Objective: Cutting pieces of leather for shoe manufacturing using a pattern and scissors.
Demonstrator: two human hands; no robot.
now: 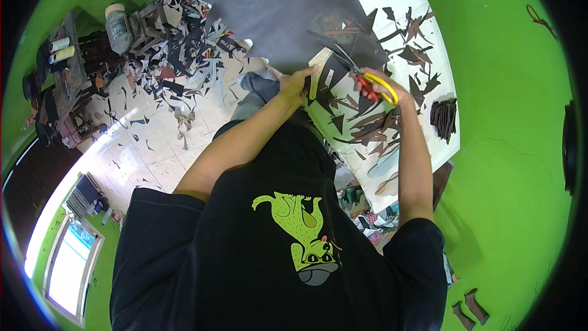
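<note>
My right hand [367, 86] is closed round the handles of a pair of scissors [387, 90], one yellow and one red. Their dark blades [344, 55] point up and left over a large dark brown sheet [269, 12], at its near edge. My left hand [296, 84] grips that edge, thumb on top and the other fingers partly hidden. By the thumb, a narrow pale tan piece [320, 60], like a cutting template, lies against the sheet. Dark offcuts [367, 124] are scattered just below the scissors.
The sheet lies on a white-topped table [438, 49] strewn with scraps. A stack of dark strips [443, 119] sits at its right edge. Scraps heap on the tiled floor [153, 153] at left, near a large jar [118, 29] and shelf with thread spools [61, 50]. Green walls [502, 86] stand around.
</note>
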